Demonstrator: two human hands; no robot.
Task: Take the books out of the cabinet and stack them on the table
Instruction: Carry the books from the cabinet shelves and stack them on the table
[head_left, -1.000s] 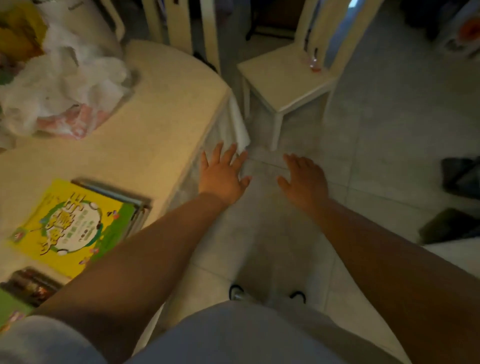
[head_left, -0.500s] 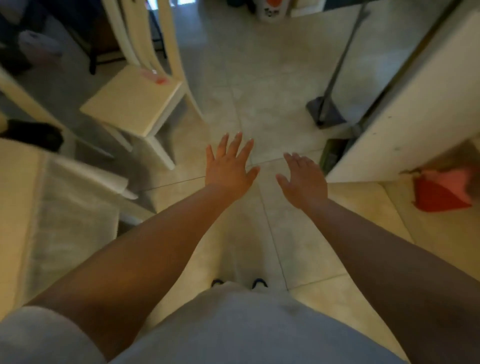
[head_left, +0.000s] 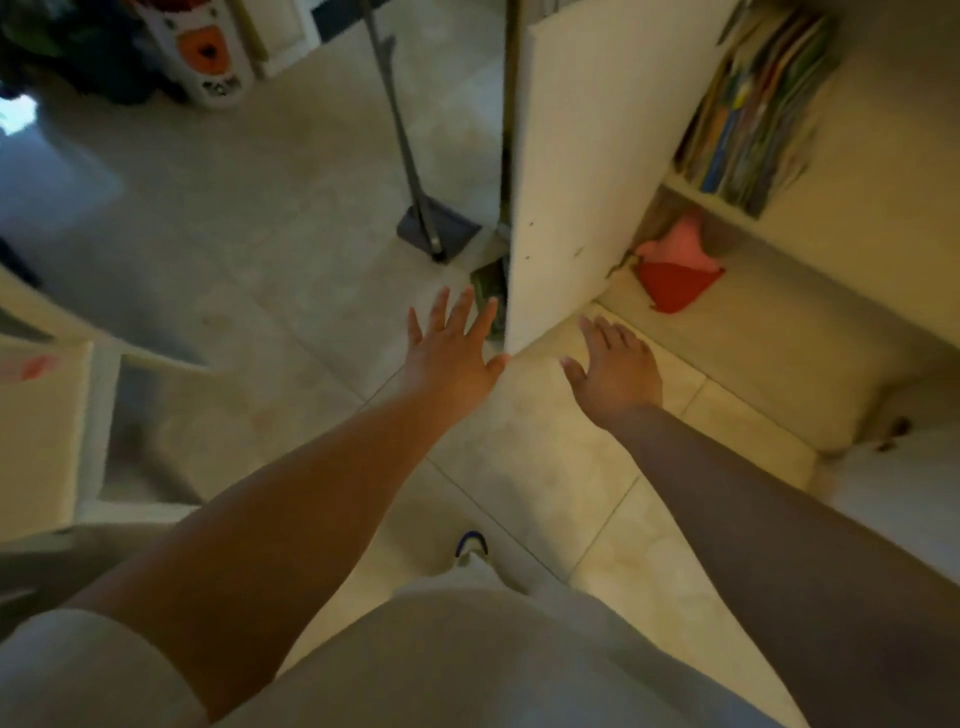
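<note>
A row of thin, colourful books (head_left: 753, 109) stands upright on a shelf of the white cabinet (head_left: 872, 218) at the upper right. The cabinet's white door (head_left: 576, 156) is swung open toward me. My left hand (head_left: 449, 353) is stretched out flat with spread fingers, just left of the door's lower corner. My right hand (head_left: 615, 366) is held out flat over the floor, right of that corner and below the cabinet's lower shelf. Both hands hold nothing. The table is out of view.
A red and pink cloth thing (head_left: 675, 270) lies on the lower shelf. A long-handled dustpan (head_left: 434, 234) stands on the tiled floor left of the door. A white chair (head_left: 47, 415) is at the left edge, blurred. A white bin with an orange mark (head_left: 208, 57) stands far back.
My view has swung right, from the table with its yellow book, past a chair, to the open cabinet. Both hands stayed outstretched, flat and without anything in them throughout.
</note>
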